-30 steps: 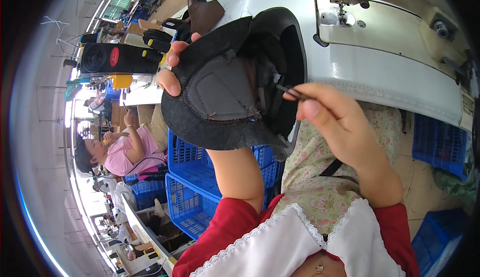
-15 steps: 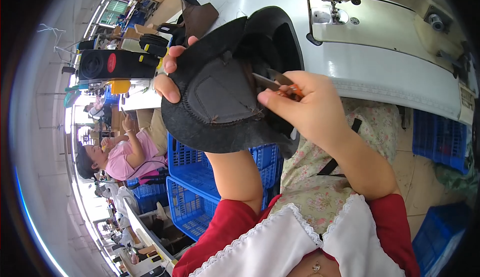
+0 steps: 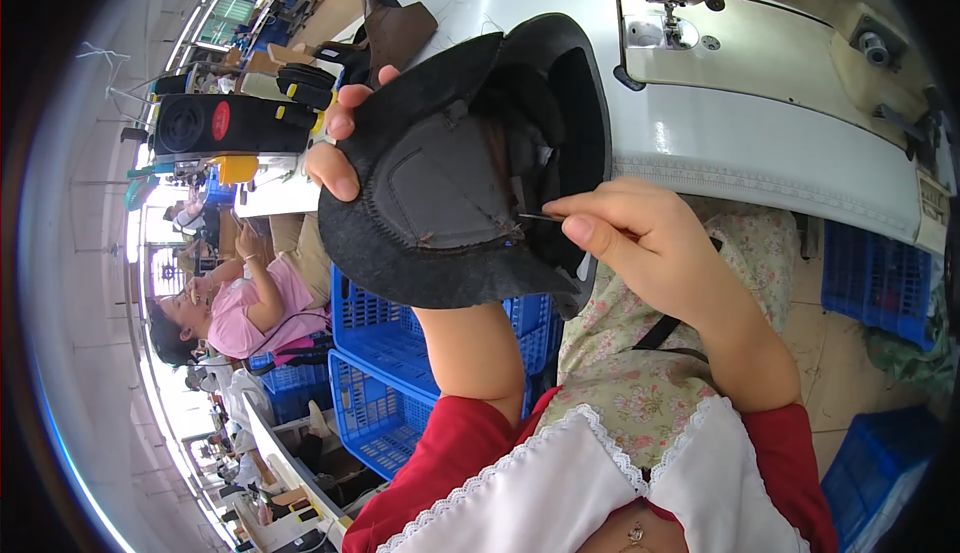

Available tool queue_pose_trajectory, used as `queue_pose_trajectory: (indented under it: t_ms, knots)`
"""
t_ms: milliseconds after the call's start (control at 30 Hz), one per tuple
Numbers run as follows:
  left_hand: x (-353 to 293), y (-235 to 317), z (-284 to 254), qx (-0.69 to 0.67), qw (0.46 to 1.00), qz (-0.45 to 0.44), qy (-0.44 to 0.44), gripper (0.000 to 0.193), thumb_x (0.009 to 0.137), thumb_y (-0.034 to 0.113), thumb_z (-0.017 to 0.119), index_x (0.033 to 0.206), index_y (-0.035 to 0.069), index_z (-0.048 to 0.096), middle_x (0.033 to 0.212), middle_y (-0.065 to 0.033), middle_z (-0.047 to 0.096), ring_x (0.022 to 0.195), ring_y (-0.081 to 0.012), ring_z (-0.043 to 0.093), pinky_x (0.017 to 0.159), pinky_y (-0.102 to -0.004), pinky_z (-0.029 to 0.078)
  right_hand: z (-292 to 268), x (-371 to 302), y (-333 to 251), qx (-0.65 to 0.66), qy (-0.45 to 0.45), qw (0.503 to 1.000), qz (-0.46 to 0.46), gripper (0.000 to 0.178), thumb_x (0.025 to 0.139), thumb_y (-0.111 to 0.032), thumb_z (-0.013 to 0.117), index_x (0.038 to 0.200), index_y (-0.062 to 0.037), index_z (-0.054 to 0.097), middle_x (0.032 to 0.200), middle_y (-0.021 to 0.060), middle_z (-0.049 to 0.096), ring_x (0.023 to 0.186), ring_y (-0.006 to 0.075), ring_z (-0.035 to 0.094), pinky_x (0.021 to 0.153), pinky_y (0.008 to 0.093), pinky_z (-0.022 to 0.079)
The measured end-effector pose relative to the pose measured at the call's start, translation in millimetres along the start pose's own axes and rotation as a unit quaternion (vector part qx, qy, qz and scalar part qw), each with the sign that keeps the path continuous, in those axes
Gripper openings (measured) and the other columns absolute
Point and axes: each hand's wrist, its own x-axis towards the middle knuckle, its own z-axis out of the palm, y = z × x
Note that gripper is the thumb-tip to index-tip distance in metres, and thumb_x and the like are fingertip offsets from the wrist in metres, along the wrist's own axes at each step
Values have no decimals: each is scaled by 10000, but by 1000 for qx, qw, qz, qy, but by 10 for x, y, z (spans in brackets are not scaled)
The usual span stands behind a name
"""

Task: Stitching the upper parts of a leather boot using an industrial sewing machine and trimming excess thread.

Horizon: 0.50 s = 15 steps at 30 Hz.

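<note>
Head view: right fingers (image 3: 586, 234) pinch a left-pointing tool (image 3: 540, 217).

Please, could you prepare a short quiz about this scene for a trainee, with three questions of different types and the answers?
1. What does the right hand hold, and near what does its tip lie?
2. True or false: the left hand grips the black piece by its edge.
3. Complete: in the picture, the sewing machine stands to the ____ of the black piece.

Key:
1. A thin metal tool; near a corner of the dark grey stitched panel.
2. True.
3. Right.
</note>
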Motion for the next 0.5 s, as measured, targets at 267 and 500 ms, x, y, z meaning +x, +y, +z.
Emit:
queue_pose_trajectory:
  t_ms: [267,500]
  knots:
    - [-25,-15,0,16,999,30,38,356,1030,225,431,688,142,483,1168,-66,632,1327,-257,487,1198,-563,265,72,-10,26,49,-47,997,37,233,897,-157,718,1077,-10,737,776,58,650,748,149,583,673,283,445]
    - [-14,-9,108,25,997,26,70,360,1028,187,431,674,139,476,1128,-78,644,1298,-266,516,1203,-554,261,112,23,60,74,-29,997,14,250,846,-234,770,1017,-52,762,728,67,643,683,178,575,609,312,441]
